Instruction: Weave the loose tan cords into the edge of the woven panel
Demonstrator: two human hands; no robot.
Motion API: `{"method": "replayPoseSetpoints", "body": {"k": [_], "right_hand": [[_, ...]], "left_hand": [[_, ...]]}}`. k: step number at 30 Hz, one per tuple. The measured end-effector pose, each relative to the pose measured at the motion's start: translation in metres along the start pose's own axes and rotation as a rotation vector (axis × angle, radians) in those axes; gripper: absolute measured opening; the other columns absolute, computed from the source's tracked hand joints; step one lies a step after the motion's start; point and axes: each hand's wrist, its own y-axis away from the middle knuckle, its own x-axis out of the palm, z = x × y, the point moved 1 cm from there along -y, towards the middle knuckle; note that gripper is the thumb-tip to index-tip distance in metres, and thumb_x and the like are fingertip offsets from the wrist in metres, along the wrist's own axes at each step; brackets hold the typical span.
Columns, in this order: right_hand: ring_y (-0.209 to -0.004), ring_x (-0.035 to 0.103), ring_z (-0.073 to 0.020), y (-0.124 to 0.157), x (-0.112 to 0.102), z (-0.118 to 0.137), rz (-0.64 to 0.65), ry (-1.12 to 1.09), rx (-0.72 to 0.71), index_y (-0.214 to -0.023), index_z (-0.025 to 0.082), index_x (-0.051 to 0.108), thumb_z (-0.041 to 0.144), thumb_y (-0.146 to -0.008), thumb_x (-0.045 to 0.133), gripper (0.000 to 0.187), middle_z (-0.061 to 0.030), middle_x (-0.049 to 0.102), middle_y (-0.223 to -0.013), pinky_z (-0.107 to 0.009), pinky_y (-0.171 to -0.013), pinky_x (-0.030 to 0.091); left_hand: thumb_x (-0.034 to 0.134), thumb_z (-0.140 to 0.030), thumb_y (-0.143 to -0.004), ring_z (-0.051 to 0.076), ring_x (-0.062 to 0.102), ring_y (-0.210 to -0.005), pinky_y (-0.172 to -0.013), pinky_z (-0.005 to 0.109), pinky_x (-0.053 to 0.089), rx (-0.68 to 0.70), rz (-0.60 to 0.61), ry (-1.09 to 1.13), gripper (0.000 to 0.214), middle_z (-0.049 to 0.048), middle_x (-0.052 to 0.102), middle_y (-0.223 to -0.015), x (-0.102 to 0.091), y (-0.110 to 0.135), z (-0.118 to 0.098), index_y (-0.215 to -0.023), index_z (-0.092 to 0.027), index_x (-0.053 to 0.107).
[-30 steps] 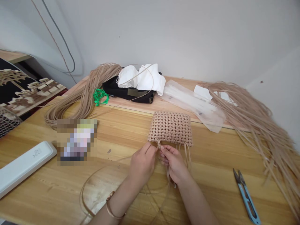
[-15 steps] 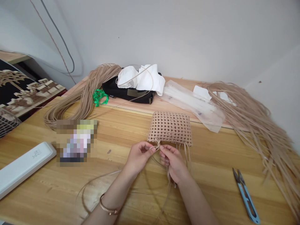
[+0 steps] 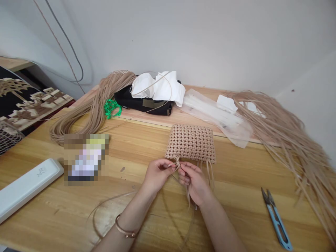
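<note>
A tan woven rectangular piece (image 3: 191,142) lies flat on the wooden table (image 3: 249,185). Loose strands hang from its near edge. My left hand (image 3: 157,173) pinches a thin tan strand at the piece's near left corner. My right hand (image 3: 194,182) sits just beside it, fingers closed on other strands (image 3: 188,196) that trail down toward me. A long loop of strand (image 3: 105,206) curls over the table under my left forearm, which wears a bracelet (image 3: 125,231).
Blue thread snips (image 3: 277,220) lie at the right. Bundles of tan strands lie at back left (image 3: 99,101) and along the right edge (image 3: 296,140). A black pouch (image 3: 141,103) with white tissue, a clear plastic bag (image 3: 217,117), green cord (image 3: 112,107) and a white case (image 3: 26,187) are also there.
My left hand has turned from a closed-over position to a pinch with fingers pointing right at the corner strand. The loop under my forearm shifted slightly. My right hand barely moved.
</note>
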Motion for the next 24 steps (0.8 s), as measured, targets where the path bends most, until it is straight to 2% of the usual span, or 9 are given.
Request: {"method": "replayPoseSetpoints", "body": {"k": [4,8,12,17,20,24], "right_hand": [[-0.037,0.025,-0.0010,-0.0002,-0.0018,0.0007,0.016,-0.004,0.015,-0.067,0.014,0.055,0.022,-0.058,0.069,0.018,0.0059,0.044,-0.045,-0.018,-0.039,0.011],[-0.037,0.024,-0.0007,-0.0002,-0.0024,0.0011,0.031,0.022,0.027,-0.068,0.013,0.056,0.022,-0.059,0.069,0.018,0.0060,0.044,-0.046,-0.018,-0.039,0.012],[-0.037,0.025,-0.0013,0.0000,-0.0009,0.0001,0.037,0.067,0.008,-0.069,0.014,0.056,0.025,-0.059,0.069,0.019,0.0061,0.045,-0.045,-0.018,-0.039,0.013],[-0.039,0.026,-0.0021,0.0018,0.0028,-0.0006,0.034,0.104,-0.023,-0.070,0.014,0.056,0.026,-0.062,0.067,0.018,0.0057,0.045,-0.046,-0.018,-0.039,0.014],[-0.038,0.025,-0.0020,0.0022,0.0035,-0.0003,0.039,0.112,-0.012,-0.071,0.014,0.057,0.027,-0.062,0.067,0.018,0.0058,0.044,-0.046,-0.018,-0.039,0.013],[-0.038,0.024,-0.0020,0.0010,0.0027,-0.0006,0.074,0.116,0.004,-0.072,0.014,0.057,0.026,-0.063,0.067,0.018,0.0059,0.044,-0.046,-0.019,-0.039,0.013]], "left_hand": [[0.068,-0.025,-0.054,0.003,0.037,-0.038,-0.037,0.017,0.026,0.003,0.001,-0.013,0.018,-0.0008,0.057,-0.050,0.0001,-0.0004,0.0019,-0.063,-0.011,0.064],[0.068,-0.025,-0.054,0.006,0.043,-0.038,-0.037,0.019,0.033,0.021,0.013,-0.040,0.019,0.0023,0.061,-0.057,-0.0009,-0.0022,0.0028,-0.064,-0.010,0.064],[0.063,-0.023,-0.061,0.010,0.051,-0.045,-0.045,0.023,0.042,0.088,0.051,-0.145,0.013,0.0042,0.063,-0.062,-0.0002,-0.0005,0.0019,-0.066,-0.011,0.063],[0.047,-0.021,-0.074,0.011,0.054,-0.053,-0.053,0.022,0.042,0.228,0.079,-0.389,0.018,0.0030,0.063,-0.065,0.0021,0.0052,0.0013,-0.065,-0.015,0.061],[0.043,-0.020,-0.076,0.013,0.056,-0.064,-0.063,0.023,0.043,0.290,0.070,-0.460,0.019,0.0023,0.063,-0.068,0.0009,0.0045,0.0044,-0.067,-0.017,0.059],[0.041,-0.019,-0.076,0.014,0.056,-0.070,-0.067,0.025,0.042,0.302,0.075,-0.490,0.016,0.0017,0.062,-0.070,-0.0008,0.0019,0.0077,-0.071,-0.018,0.057]]}}
